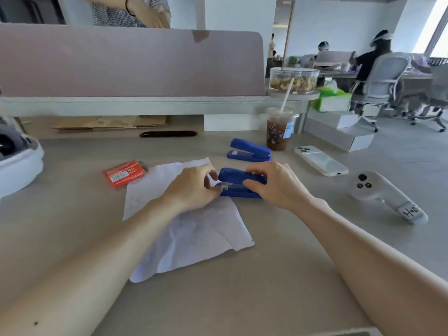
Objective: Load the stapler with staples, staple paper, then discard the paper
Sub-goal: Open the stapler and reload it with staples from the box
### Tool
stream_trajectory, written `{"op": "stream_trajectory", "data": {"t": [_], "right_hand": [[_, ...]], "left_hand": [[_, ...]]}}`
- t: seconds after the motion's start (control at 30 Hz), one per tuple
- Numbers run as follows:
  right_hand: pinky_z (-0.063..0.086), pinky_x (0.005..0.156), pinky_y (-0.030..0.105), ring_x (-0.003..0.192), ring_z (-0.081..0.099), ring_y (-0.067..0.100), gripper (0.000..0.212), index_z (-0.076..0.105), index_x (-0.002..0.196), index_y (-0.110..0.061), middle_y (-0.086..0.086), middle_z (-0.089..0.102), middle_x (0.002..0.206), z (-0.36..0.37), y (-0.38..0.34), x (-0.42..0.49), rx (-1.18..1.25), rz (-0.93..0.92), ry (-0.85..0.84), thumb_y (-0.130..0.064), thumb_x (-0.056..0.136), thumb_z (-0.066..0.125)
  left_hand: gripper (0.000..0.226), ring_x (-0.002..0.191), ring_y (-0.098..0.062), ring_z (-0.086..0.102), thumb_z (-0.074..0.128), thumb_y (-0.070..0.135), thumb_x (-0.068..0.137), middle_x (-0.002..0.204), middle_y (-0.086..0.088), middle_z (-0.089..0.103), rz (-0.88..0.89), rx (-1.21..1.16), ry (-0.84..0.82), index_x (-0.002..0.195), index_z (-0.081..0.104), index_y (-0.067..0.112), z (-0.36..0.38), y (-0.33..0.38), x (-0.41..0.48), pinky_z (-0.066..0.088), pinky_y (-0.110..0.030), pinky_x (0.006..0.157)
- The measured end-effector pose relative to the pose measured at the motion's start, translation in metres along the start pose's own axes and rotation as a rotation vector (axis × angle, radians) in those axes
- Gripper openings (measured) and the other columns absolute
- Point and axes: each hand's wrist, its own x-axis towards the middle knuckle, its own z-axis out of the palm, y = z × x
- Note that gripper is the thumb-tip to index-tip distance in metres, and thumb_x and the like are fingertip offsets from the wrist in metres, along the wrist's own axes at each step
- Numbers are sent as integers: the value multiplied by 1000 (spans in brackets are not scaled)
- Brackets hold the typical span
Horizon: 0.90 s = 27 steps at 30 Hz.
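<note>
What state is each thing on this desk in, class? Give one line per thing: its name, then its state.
Near blue stapler: slightly open, held in both hands, staples showing at its front.
Left hand: pinching at the stapler's front end.
Right hand: gripping the stapler's rear.
Far blue stapler: closed, untouched.
Paper: creased, flat under the near stapler.
Red staple box: lying flat.
Iced drink cup: lidded, straw in.
Phone: face down.
</note>
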Motion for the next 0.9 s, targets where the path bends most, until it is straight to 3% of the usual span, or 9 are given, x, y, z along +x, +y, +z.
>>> {"op": "stream_trajectory", "data": {"t": [0.2, 0.37, 0.53, 0.63, 0.73, 0.83, 0.9], "right_hand": [[52, 74, 35, 80, 62, 20, 16, 73, 97, -24, -2, 72, 86, 2, 7, 13, -54, 29, 21, -28, 82, 68], [53, 75, 34, 80, 62, 18, 18, 74, 96, -25, -6, 72, 89, -3, 15, 22, -94, 119, 21, -33, 80, 67], [53, 65, 31, 72, 64, 16, 18, 75, 80, -23, -6, 72, 76, -9, 15, 52, 74, 218, 68, -33, 83, 61], [51, 73, 31, 91, 64, 19, 21, 73, 97, -23, -3, 71, 97, -2, 26, 83, -25, 223, 64, -29, 81, 61], [53, 88, 42, 106, 60, 28, 39, 64, 120, -18, 7, 65, 120, 10, 40, 110, -135, 208, -58, -23, 81, 62], [52, 89, 48, 102, 61, 32, 43, 60, 126, -18, 9, 65, 119, 20, 49, 129, -166, 214, -120, -24, 84, 61], [53, 83, 44, 95, 62, 31, 36, 64, 120, -17, 11, 68, 112, 26, 53, 137, -166, 198, -126, -24, 86, 61]], "left_hand": [[28, 77, -11, 61, 75, 39, 79, 89, 6, 66, 68, -118, -46, 101, 64, 25, 0, -17, 9, 47, -23, 66], [31, 70, -6, 55, 79, 39, 75, 87, 10, 63, 65, -96, -75, 100, 62, 30, -5, -16, 6, 46, -21, 67], [35, 76, -8, 60, 80, 42, 73, 85, 6, 66, 12, -169, -112, 102, 63, 33, -8, -19, 10, 51, -27, 76], [35, 77, -11, 63, 80, 43, 73, 83, 6, 66, -10, -209, -128, 101, 63, 34, -8, -21, 12, 53, -30, 79], [33, 70, -10, 60, 80, 41, 73, 81, 6, 65, -11, -243, -137, 101, 63, 33, -8, -21, 12, 52, -27, 75], [32, 77, -10, 64, 80, 41, 75, 83, 3, 68, -27, -278, -193, 101, 63, 35, -12, -21, 12, 53, -25, 81], [32, 77, -8, 64, 79, 41, 75, 84, 2, 69, -42, -317, -228, 102, 63, 36, -15, -22, 12, 52, -23, 80]]}}
